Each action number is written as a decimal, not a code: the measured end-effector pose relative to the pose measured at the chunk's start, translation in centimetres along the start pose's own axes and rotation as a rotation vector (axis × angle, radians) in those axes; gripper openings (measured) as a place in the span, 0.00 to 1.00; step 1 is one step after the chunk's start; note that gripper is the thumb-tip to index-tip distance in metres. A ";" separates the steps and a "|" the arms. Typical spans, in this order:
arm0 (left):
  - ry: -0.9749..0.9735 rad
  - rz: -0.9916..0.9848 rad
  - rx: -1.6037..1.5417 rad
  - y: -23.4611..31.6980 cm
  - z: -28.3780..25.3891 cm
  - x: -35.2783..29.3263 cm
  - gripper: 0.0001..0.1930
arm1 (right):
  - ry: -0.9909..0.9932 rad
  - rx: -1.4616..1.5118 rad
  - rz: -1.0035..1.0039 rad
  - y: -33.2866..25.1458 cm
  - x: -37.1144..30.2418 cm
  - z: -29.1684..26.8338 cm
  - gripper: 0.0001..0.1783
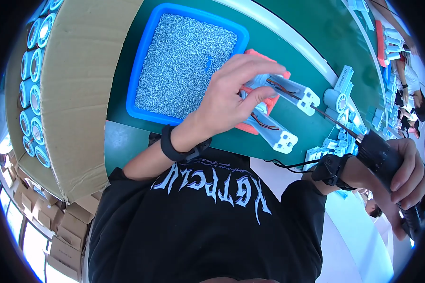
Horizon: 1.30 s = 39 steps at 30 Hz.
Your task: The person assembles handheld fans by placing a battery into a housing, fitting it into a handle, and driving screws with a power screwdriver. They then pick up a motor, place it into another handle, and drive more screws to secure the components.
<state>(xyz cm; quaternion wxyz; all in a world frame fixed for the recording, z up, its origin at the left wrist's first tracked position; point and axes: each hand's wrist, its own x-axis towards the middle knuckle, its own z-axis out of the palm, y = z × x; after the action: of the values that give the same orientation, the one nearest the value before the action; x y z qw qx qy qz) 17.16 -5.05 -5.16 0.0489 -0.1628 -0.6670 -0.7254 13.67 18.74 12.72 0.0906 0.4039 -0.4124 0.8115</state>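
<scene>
Screw-driving seemingly in hand: the left hand [228, 92] pinches a white housing [301, 96] right of the blue tray [142, 61]; the right hand [407, 173] wraps a black screwdriver [378, 152], tip at the housing's end, steady alignment likely needed next

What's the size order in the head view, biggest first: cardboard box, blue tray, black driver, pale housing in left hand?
1. Cardboard box
2. Blue tray
Not ranked: black driver and held pale housing; both partly covered, too close to call.
</scene>
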 end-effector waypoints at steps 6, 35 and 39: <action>-0.127 0.029 0.345 -0.9 -0.2 -0.3 0.22 | -0.254 -0.200 0.166 2.2 0.1 1.4 0.21; -0.083 -0.010 0.363 -1.1 0.5 -0.5 0.22 | -0.475 -0.076 0.114 4.7 0.1 1.5 0.23; -0.104 -0.007 0.389 -1.2 0.2 -0.4 0.22 | -0.347 -0.293 0.182 2.2 -0.4 2.3 0.23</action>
<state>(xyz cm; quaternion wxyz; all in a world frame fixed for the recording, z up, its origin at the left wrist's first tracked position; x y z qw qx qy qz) 17.20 -4.82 -6.39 0.0424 -0.1854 -0.7967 -0.5736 14.22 15.64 11.84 0.0026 0.4812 -0.5697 0.6662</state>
